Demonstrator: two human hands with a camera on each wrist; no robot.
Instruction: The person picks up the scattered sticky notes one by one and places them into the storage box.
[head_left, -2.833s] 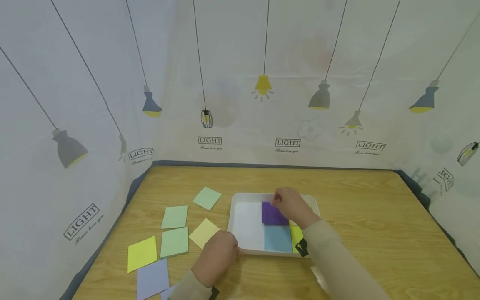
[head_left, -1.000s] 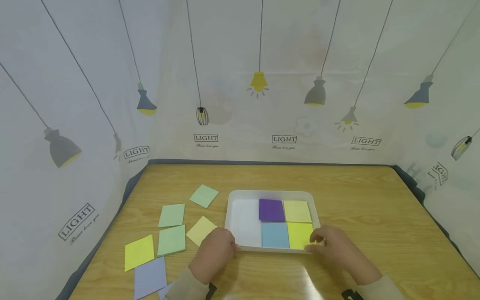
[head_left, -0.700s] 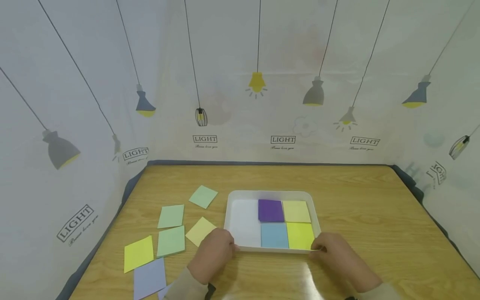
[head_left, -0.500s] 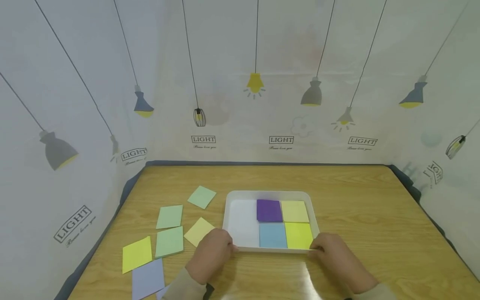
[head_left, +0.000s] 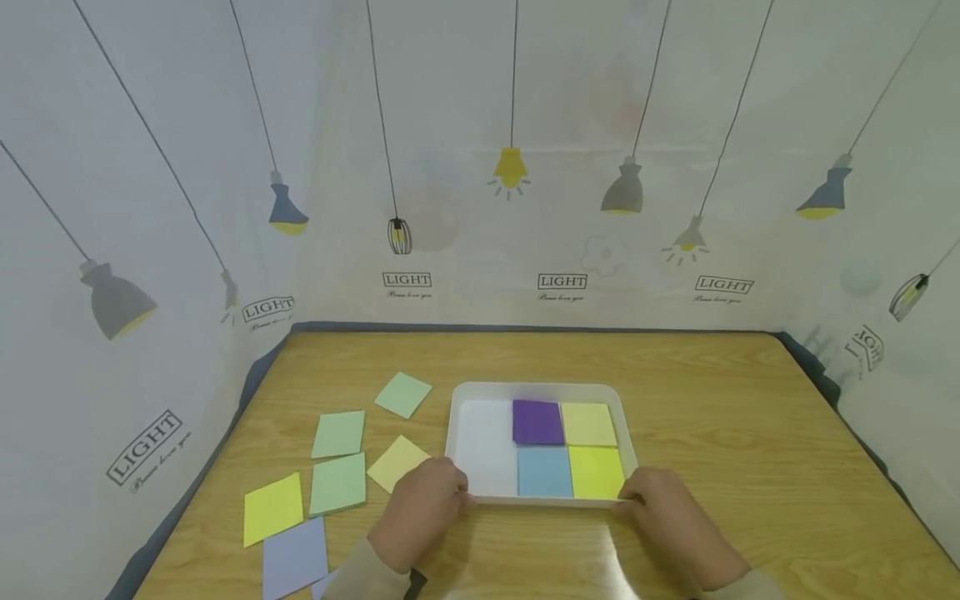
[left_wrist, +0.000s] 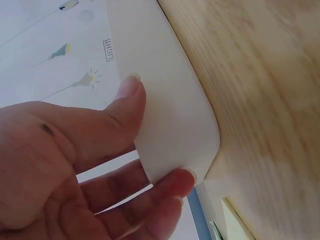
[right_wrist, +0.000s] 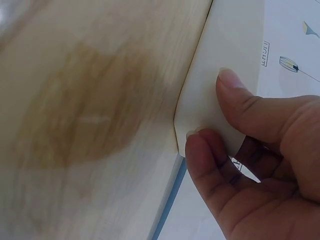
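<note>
A white rectangular tray [head_left: 540,502] rests on the wooden table. Its right part bears a purple square sticky-note pad [head_left: 537,422], a pale yellow one [head_left: 589,424], a blue one [head_left: 544,472] and a bright yellow one [head_left: 597,472], set two by two; its left part shows bare white. My left hand [head_left: 422,508] grips the tray's near left corner, thumb on the front wall and fingers round the side in the left wrist view. At the near right corner, my right hand [head_left: 673,521] pinches the tray the same way, as the right wrist view shows.
Left of the tray lie several loose sticky notes: green ones [head_left: 338,483], a pale yellow one [head_left: 398,462] partly behind the left hand, a bright yellow one [head_left: 273,509] and lilac ones [head_left: 295,557]. A lamp-printed curtain [head_left: 480,167] surrounds the wooden table [head_left: 720,417].
My right hand has let go of the purple pad, come back over the tray and taken hold of its near right corner. My left hand stays on the left corner.
</note>
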